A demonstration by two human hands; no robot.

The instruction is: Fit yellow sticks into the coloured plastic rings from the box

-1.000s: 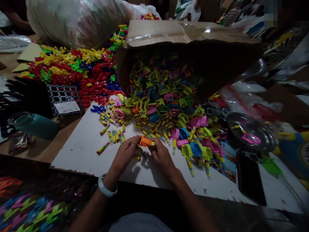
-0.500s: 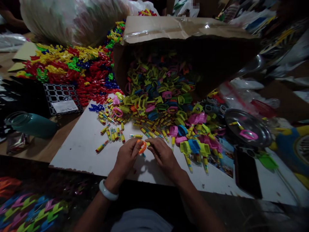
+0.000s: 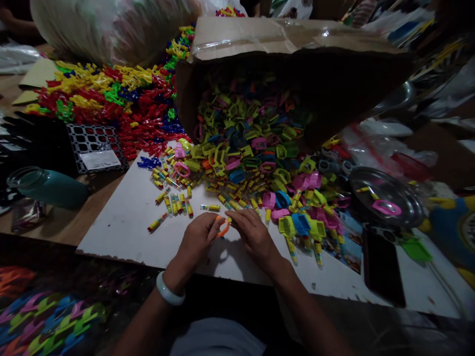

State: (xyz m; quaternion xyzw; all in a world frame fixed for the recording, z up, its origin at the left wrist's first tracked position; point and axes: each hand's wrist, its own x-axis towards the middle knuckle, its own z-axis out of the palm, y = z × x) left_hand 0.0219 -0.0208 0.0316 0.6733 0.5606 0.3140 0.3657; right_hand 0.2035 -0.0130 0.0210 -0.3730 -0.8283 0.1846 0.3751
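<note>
An orange plastic ring-shaped piece [image 3: 223,228] is pinched in my left hand [image 3: 198,237], above the white board [image 3: 122,217]. My right hand [image 3: 256,238] is closed at the right side of the piece, its fingertips on a small yellow part [image 3: 229,219] that they mostly cover. Just beyond my hands, a small yellow-labelled tube [image 3: 210,207] lies on the board, with several similar tubes [image 3: 178,203] to the left. Right of my right hand are yellow-green and blue plastic pieces [image 3: 301,225] with tubes sticking out below them.
A tipped cardboard box [image 3: 252,37] spills coloured pieces onto the board. Red, yellow and blue figures [image 3: 144,109] are heaped at the back left. A teal jar [image 3: 55,188] stands left. At right are a metal plate [image 3: 404,212] and a black phone [image 3: 382,267].
My right hand has turned slightly, its fingers closer against the orange piece. The whole view has shifted a little.
</note>
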